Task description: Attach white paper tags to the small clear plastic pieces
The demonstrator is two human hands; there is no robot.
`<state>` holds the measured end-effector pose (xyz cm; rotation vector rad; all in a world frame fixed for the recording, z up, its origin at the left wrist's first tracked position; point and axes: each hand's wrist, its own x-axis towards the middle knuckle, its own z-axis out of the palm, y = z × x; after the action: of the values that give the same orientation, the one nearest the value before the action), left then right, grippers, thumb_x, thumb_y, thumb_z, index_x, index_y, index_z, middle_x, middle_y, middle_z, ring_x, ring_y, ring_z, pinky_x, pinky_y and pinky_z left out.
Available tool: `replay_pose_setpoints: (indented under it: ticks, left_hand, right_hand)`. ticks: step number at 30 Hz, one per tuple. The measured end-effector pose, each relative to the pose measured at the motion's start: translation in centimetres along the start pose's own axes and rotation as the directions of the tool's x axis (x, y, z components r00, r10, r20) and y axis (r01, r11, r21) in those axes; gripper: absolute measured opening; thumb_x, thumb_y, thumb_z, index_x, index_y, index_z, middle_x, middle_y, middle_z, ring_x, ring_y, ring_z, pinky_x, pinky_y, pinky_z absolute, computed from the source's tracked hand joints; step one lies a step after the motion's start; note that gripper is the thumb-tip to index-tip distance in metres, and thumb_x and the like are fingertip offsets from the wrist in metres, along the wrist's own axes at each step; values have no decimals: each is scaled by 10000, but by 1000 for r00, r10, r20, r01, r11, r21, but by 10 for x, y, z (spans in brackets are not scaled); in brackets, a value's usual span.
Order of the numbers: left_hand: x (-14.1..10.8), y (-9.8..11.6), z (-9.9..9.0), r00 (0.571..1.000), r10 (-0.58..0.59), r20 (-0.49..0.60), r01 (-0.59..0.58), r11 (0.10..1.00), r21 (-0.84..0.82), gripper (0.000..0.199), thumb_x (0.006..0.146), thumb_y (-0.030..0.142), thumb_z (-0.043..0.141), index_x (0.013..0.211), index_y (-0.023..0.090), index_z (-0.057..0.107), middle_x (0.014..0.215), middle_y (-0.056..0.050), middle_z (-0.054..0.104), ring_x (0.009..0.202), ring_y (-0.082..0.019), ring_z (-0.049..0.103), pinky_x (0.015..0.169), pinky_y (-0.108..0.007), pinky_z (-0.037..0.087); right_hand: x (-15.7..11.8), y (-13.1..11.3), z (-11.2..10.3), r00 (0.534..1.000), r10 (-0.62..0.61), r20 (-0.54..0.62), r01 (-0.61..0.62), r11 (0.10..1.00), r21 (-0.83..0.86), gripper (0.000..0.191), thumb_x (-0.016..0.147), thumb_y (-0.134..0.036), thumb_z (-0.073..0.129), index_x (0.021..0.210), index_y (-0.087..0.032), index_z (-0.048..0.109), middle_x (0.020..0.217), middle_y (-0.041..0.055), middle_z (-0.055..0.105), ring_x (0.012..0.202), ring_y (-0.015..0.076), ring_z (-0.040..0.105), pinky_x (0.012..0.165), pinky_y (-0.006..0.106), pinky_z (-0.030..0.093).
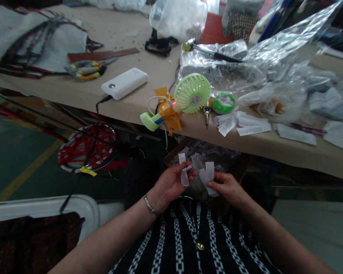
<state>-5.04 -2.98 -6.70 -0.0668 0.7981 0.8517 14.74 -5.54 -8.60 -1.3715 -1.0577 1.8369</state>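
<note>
My left hand [174,180], a bracelet on its wrist, pinches a narrow white paper strip [184,179] between thumb and fingers. A little to the right, my right hand [224,185] grips white paper strips [209,172] that fan out from its fingertips. Both hands are held in front of my body, below the table edge. Beneath them sits a cardboard box [174,153] heaped with more white strips. Several printed paper slips [253,123] lie near the table's front edge, beside a small green round container [223,103]. Any print on the held strips is too small to read.
A green fan [192,93] is taped at the table edge, next to a soldering iron [207,113]. Left of it lie a white power bank [125,83] and pliers [88,70]. Clear plastic bags [274,76] and a hammer [214,51] cover the right side.
</note>
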Motion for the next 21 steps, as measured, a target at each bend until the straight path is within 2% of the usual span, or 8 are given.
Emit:
replay_pose_setpoints:
  ticks: [4,9,21]
  left_hand:
    - [-3,0,-2,996,-17,88,19,1000,-18,76,810,130,523,799,104,593,727,-53,607,652,-173,623,558,-243,476]
    - [-11,1,-1,970,-57,235,61,998,-9,119,820,176,520,782,104,606,743,-56,588,687,-164,602,578,-236,457]
    - [-24,1,1,916,-71,395,62,997,36,66,766,176,573,753,115,593,698,-30,520,713,-163,579,570,-213,422]
  right_hand:
    - [0,2,1,1000,-15,3,15,1000,-17,295,639,-356,737,842,-148,690,732,8,683,588,121,580,570,237,451]
    - [0,4,1,1000,-22,19,23,998,-55,304,665,-352,720,889,-149,685,754,15,683,600,129,585,581,249,460]
    - [-4,-3,6,998,-23,57,28,997,-78,269,670,-339,704,864,-153,687,761,5,684,640,135,592,622,250,462]
